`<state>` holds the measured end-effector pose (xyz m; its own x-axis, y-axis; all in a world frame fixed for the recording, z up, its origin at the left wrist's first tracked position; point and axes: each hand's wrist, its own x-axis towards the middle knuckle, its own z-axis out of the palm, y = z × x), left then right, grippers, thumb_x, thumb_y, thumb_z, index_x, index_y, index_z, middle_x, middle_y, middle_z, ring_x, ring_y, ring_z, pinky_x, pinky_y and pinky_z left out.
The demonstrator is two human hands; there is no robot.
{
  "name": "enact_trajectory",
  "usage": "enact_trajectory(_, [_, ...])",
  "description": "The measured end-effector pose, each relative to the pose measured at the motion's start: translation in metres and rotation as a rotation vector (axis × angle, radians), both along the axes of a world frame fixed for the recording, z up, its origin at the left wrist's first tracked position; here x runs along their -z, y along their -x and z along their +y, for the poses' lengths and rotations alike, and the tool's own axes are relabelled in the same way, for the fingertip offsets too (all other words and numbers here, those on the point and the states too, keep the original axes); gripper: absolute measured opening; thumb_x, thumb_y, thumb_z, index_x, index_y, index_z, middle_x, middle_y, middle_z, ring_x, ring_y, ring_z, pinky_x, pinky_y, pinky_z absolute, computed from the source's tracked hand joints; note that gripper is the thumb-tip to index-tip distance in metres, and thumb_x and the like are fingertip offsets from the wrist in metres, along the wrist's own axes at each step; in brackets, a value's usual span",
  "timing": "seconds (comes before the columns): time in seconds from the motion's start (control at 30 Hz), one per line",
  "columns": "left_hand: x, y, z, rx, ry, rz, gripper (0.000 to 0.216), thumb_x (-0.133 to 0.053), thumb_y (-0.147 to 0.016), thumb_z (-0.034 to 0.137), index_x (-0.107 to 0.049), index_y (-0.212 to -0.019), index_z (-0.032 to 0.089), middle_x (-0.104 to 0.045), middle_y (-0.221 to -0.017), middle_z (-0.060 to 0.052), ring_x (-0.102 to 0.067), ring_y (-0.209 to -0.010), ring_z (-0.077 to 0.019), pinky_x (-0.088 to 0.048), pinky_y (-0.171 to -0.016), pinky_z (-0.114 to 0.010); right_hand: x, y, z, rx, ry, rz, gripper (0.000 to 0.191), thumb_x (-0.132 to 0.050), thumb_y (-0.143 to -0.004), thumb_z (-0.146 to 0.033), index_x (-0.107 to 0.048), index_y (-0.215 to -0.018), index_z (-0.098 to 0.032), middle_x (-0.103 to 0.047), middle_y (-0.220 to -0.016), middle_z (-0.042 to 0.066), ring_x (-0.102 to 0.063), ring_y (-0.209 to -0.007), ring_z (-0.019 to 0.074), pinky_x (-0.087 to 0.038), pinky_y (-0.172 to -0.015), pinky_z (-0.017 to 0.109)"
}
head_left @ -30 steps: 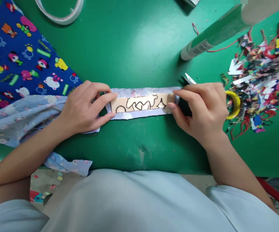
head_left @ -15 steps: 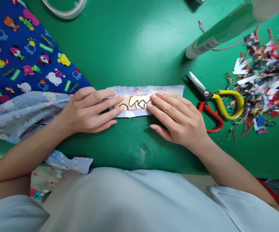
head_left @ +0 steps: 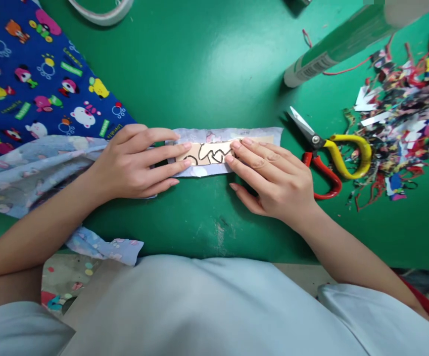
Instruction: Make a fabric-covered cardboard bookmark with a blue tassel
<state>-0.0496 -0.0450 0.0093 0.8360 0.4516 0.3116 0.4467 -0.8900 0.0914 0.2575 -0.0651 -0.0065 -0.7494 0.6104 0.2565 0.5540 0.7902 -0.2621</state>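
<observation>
A tan strip with black line drawings (head_left: 209,154) lies on a wider piece of pale lilac printed fabric (head_left: 192,134) on the table. My left hand (head_left: 136,160) rests its fingertips on the left end of the strip, fingers stretched and slightly apart. On the right part, my right hand (head_left: 273,175) lies with its extended fingers flat over the strip, hiding some of it. Neither hand grips anything. Light blue printed fabric (head_left: 51,153) lies bunched under and beside my left forearm.
Scissors (head_left: 315,141) with yellow and red handles lie open right of my right hand. Behind them are a pile of fabric scraps (head_left: 403,109) and a green-and-white tube (head_left: 325,54). Dark blue cartoon fabric (head_left: 51,74) covers the left; a tape roll (head_left: 105,17) lies at the back.
The view has shifted slightly. Both hands stay on the strip in nearly the same pose, and the strip and fabric keep their place under them.
</observation>
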Motion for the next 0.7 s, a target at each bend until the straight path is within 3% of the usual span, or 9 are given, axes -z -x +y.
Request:
enact_trajectory(0.23, [0.006, 0.005, -0.001, 0.036, -0.021, -0.108, 0.028, -0.068, -0.086, 0.032, -0.068, -0.113, 0.023, -0.075, -0.111, 0.003, -0.063, -0.107, -0.0194, -0.041, -0.083, -0.032, 0.004, 0.002, -0.005, -0.034, -0.054, 0.126, 0.040, -0.062, -0.090, -0.023, -0.060, -0.130, -0.018, -0.070, -0.126, 0.010, -0.064, -0.122, 0.0256, -0.053, -0.099, 0.039])
enact_trajectory(0.3, [0.008, 0.003, -0.004, -0.047, 0.000, -0.134, 0.031, -0.068, -0.086, 0.032, -0.066, -0.116, 0.023, -0.075, -0.108, 0.002, -0.062, -0.105, -0.0204, -0.043, -0.085, -0.034, 0.005, 0.003, -0.005, -0.017, -0.029, 0.191, 0.041, -0.063, -0.090, -0.021, -0.059, -0.130, -0.020, -0.071, -0.122, 0.009, -0.065, -0.118, 0.0256, -0.052, -0.098, 0.040])
enact_trajectory(0.37, [0.008, -0.002, -0.008, -0.222, 0.043, -0.095, 0.042, -0.068, -0.086, 0.040, -0.061, -0.124, 0.023, -0.071, -0.114, -0.003, -0.059, -0.107, -0.0247, -0.043, -0.090, -0.039, 0.004, 0.004, -0.004, 0.078, -0.006, 0.195, 0.045, -0.063, -0.089, -0.023, -0.056, -0.133, -0.019, -0.070, -0.122, 0.012, -0.064, -0.118, 0.0281, -0.049, -0.099, 0.043])
enact_trajectory(0.5, [0.005, -0.011, -0.011, -0.527, 0.250, 0.053, 0.064, -0.067, -0.082, 0.059, -0.053, -0.129, 0.019, -0.056, -0.130, -0.013, -0.048, -0.120, -0.0347, -0.038, -0.100, -0.050, -0.002, 0.005, 0.006, 0.286, 0.004, -0.013, 0.060, -0.065, -0.086, -0.046, -0.054, -0.132, -0.009, -0.060, -0.124, 0.024, -0.056, -0.117, 0.0383, -0.043, -0.100, 0.052])
enact_trajectory(0.57, [0.002, -0.014, -0.011, -0.568, 0.387, 0.058, 0.056, -0.067, -0.082, 0.058, -0.054, -0.122, 0.021, -0.053, -0.130, -0.013, -0.046, -0.123, -0.0340, -0.037, -0.103, -0.050, -0.007, 0.007, 0.011, 0.296, 0.041, -0.095, 0.059, -0.065, -0.085, -0.052, -0.058, -0.123, -0.008, -0.057, -0.119, 0.025, -0.054, -0.113, 0.0382, -0.043, -0.098, 0.052])
enact_trajectory(0.7, [-0.005, -0.019, -0.006, -0.565, 0.548, 0.039, 0.043, -0.065, -0.086, 0.054, -0.054, -0.111, 0.020, -0.054, -0.123, -0.012, -0.047, -0.118, -0.0305, -0.039, -0.101, -0.049, -0.018, 0.012, 0.019, 0.314, 0.226, -0.153, 0.039, -0.060, -0.089, -0.049, -0.059, -0.108, -0.015, -0.057, -0.112, 0.020, -0.053, -0.108, 0.0349, -0.042, -0.093, 0.051])
